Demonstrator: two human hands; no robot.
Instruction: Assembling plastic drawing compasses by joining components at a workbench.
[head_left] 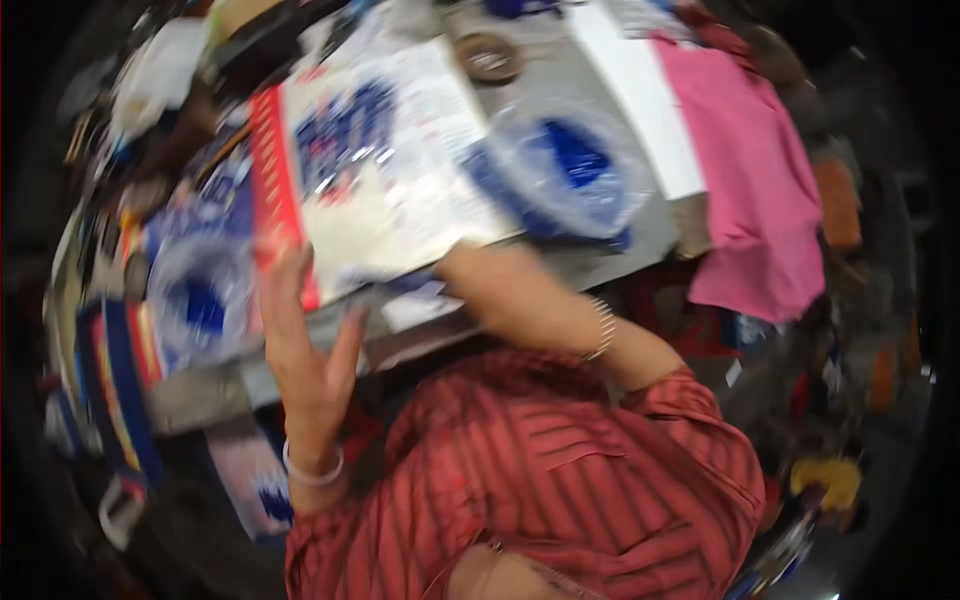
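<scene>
A large printed paper sheet [440, 200] with a red strip down its left side lies on the grey table. Small dark blue pieces [345, 130] are spread over its upper left part; blur hides what they are. My left hand [305, 340] is at the sheet's lower left corner, fingers stretched and thumb apart, holding nothing I can see. My right hand [480, 275] is by the sheet's lower right edge, smeared by motion, its fingers not readable. Beside the sheet, a clear plastic bag [620, 190] with blue contents lies to the right, and another clear bag [235, 265] with blue contents to the left.
Pink cloth [750, 180] hangs over the table's right side, beside a long white sheet [645, 110]. A round brown tape roll [488, 58] lies at the back. A dark blue banded object [112, 390] stands at the far left. Clutter surrounds the table [195, 398].
</scene>
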